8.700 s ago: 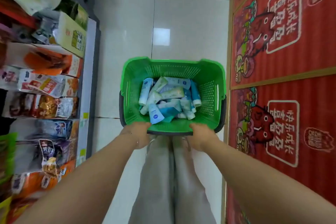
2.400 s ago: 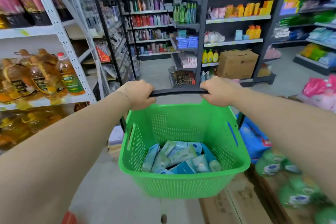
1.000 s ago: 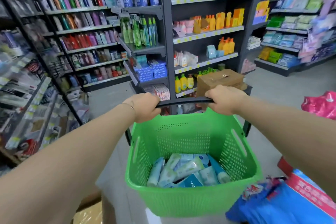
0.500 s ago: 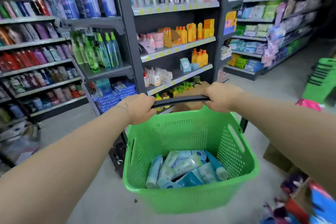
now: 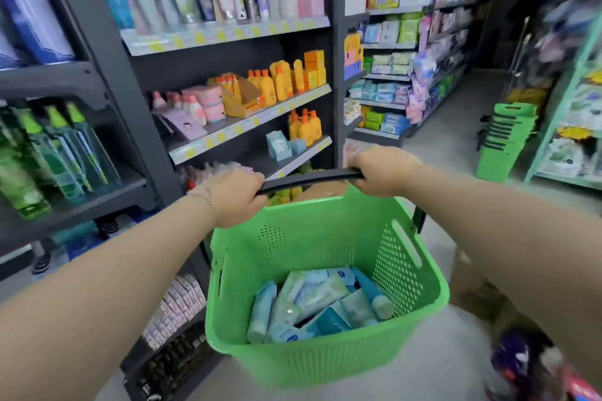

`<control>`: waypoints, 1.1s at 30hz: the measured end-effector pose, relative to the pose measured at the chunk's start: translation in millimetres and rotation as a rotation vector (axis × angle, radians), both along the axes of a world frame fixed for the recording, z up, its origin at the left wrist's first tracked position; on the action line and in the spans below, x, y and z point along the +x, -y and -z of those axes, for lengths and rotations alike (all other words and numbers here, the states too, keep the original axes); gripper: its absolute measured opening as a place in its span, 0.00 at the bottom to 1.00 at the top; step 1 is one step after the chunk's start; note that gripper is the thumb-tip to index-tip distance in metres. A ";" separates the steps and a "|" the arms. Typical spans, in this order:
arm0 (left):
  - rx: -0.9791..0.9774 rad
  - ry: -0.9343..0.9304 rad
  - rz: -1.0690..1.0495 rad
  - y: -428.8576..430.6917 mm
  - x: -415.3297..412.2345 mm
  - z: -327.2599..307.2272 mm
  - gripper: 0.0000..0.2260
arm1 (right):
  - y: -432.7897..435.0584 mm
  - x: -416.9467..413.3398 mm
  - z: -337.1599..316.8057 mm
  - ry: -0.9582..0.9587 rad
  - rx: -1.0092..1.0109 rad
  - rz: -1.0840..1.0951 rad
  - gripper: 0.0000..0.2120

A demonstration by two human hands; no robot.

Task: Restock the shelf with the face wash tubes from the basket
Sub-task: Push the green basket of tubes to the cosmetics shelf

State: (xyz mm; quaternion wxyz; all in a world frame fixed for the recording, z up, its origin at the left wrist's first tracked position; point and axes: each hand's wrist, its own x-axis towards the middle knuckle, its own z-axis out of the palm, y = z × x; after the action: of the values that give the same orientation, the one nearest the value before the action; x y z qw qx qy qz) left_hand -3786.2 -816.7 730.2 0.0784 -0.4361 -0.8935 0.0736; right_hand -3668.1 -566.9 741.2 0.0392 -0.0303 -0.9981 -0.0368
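Face wash tubes (image 5: 321, 295) lay heaped in the green basket (image 5: 309, 247). The dark shelf (image 5: 228, 36) of toiletries stood leftward. My left hand (image 5: 234, 197) gripped the black handle (image 5: 309, 177) at its left end, my right hand (image 5: 381, 172) at its right end.

A: Any wording you can read on the tubes (image 5: 321, 295) in the basket (image 5: 325, 358)?
B: None; one tube has a small dark-blue round mark (image 5: 341, 273) near its end; whatever is written in it is too blurred to read; the others show only pale smudges of print.
A: And the yellow tags (image 5: 221, 36) along the front of each shelf (image 5: 237, 122)?
B: Yellow squares and nothing more; no price is legible on any of them.
A: The green bottles (image 5: 65, 153) on the left, or the orange bottles (image 5: 277, 85)?
B: They have labels, but smeared; no brand, no number; the packets (image 5: 387, 58) further along the aisle are the same.
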 end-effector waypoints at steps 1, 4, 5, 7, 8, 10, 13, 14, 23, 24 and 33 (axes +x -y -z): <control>0.008 -0.002 0.000 -10.1 -15.0 -2.0 0.15 | -10.7 -14.7 -3.1 0.001 0.014 -0.002 0.07; 0.043 0.029 -0.027 -44.9 -49.6 -16.1 0.10 | -44.7 -57.2 -16.4 -0.009 0.067 -0.014 0.08; 0.055 0.024 -0.033 -58.2 -62.0 -21.8 0.11 | -57.2 -71.4 -21.6 -0.014 0.072 -0.023 0.08; 0.081 0.008 -0.042 -82.3 -87.0 -31.4 0.11 | -81.9 -99.4 -31.3 -0.014 0.077 -0.037 0.07; 0.095 0.001 -0.044 -93.3 -99.9 -35.6 0.11 | -93.4 -113.2 -36.9 -0.017 0.083 -0.040 0.08; 0.107 -0.016 -0.056 -112.5 -122.9 -43.5 0.10 | -113.3 -139.8 -48.9 -0.034 0.093 -0.048 0.08; 0.129 -0.043 -0.080 -136.5 -149.5 -53.4 0.13 | -136.3 -175.4 -62.5 -0.053 0.106 -0.071 0.08; 0.134 -0.049 -0.080 -144.6 -160.8 -54.5 0.14 | -144.6 -188.5 -65.1 -0.057 0.104 -0.077 0.08; 0.141 -0.061 -0.081 -209.3 -261.7 -54.0 0.13 | -209.5 -293.4 -68.5 -0.073 0.112 -0.078 0.09; 0.139 -0.070 -0.093 -216.5 -275.3 -54.6 0.13 | -216.4 -307.3 -69.0 -0.079 0.107 -0.080 0.10; 0.112 -0.079 -0.152 -262.1 -343.1 -58.1 0.14 | -267.9 -389.4 -64.1 -0.086 0.068 -0.115 0.09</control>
State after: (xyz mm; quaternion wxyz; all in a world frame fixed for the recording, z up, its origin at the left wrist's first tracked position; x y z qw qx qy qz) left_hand -4129.2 -554.6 788.3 0.1320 -0.3588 -0.9229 0.0461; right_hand -4057.5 -299.0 805.3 0.0851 0.0271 -0.9938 -0.0669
